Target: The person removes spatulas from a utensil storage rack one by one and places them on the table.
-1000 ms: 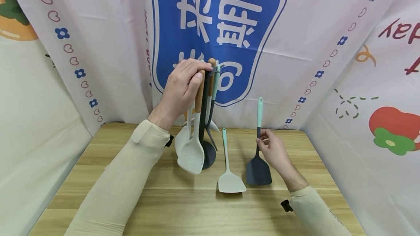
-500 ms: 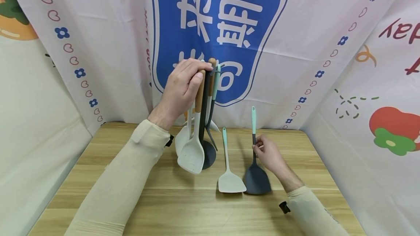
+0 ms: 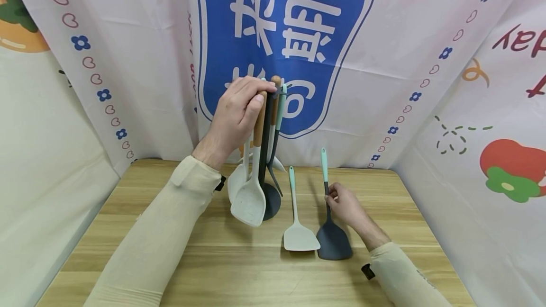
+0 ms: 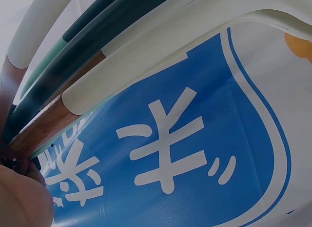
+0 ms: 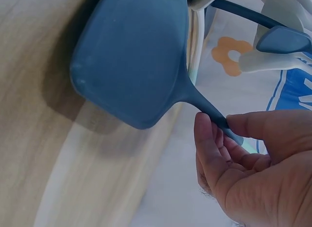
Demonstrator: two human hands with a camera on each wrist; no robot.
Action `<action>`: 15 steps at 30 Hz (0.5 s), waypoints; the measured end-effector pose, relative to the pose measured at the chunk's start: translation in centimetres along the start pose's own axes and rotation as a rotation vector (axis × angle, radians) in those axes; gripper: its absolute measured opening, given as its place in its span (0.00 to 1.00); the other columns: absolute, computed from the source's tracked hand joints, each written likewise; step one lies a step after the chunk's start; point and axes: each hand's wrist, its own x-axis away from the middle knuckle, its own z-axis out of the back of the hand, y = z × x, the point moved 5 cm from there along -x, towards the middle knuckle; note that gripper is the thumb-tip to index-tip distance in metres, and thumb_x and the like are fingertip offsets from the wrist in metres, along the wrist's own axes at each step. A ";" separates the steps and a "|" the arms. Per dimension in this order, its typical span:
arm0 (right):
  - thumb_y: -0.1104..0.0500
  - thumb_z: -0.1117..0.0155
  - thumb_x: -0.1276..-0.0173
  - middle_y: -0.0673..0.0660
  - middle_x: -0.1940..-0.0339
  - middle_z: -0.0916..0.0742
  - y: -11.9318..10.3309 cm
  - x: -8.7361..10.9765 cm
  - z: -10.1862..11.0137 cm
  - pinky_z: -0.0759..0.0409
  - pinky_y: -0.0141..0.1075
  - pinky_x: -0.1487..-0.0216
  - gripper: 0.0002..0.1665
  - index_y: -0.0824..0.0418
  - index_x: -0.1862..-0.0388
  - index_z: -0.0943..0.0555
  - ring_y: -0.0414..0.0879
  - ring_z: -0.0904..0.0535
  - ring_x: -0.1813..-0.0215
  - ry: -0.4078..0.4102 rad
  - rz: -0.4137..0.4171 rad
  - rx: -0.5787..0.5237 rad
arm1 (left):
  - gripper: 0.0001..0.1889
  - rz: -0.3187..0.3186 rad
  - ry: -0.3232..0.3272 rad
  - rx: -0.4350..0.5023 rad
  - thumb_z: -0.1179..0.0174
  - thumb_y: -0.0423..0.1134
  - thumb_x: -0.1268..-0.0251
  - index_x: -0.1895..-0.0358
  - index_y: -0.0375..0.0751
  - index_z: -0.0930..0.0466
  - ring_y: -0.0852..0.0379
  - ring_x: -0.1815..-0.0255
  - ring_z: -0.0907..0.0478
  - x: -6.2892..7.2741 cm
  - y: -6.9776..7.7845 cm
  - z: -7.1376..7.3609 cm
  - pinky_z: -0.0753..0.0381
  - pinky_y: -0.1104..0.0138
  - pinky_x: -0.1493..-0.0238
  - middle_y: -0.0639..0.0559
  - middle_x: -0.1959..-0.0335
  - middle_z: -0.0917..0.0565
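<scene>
My right hand (image 3: pixel 347 203) pinches the shaft of a dark grey turner (image 3: pixel 334 240) with a mint handle end, as the right wrist view shows from close by. The turner's blade is low over the table, its edge right by the blade of a pale turner (image 3: pixel 300 238) lying to its left. My left hand (image 3: pixel 239 110) grips the top of a utensil stand (image 3: pixel 268 131), thumb beside a wooden handle. From the stand hang several utensils, among them a white turner (image 3: pixel 249 203) and a dark ladle (image 3: pixel 279 129). The left wrist view shows their handles (image 4: pixel 44 122) close up.
The wooden table (image 3: pixel 204 269) ends at a printed cloth backdrop (image 3: pixel 375 84) just behind the stand. Cloth also hangs along the left and right sides.
My right hand has brought the dark turner down and left, towards the front of the table, so its blade now sits beside the pale turner. The left hand and stand have stayed put.
</scene>
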 end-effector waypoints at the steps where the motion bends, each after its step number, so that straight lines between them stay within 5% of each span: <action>1: 0.68 0.34 0.13 0.65 0.55 0.08 0.1 0.0 -0.1 0.12 0.35 0.60 0.06 0.71 0.45 0.16 0.50 0.09 0.56 0.000 0.000 0.003 | 0.26 0.000 0.000 0.000 0.57 0.45 0.08 0.33 0.39 0.10 0.41 0.28 0.16 0.0 0.0 0.0 0.19 0.46 0.18 0.42 0.33 0.08; 15: 0.63 0.33 0.12 0.64 0.55 0.07 3.1 -1.2 -1.5 0.09 0.37 0.61 0.09 0.70 0.44 0.14 0.49 0.10 0.57 -0.049 0.038 -0.038 | 0.26 0.001 0.002 -0.001 0.57 0.46 0.08 0.33 0.40 0.10 0.41 0.28 0.16 0.0 0.0 0.0 0.19 0.46 0.18 0.42 0.33 0.08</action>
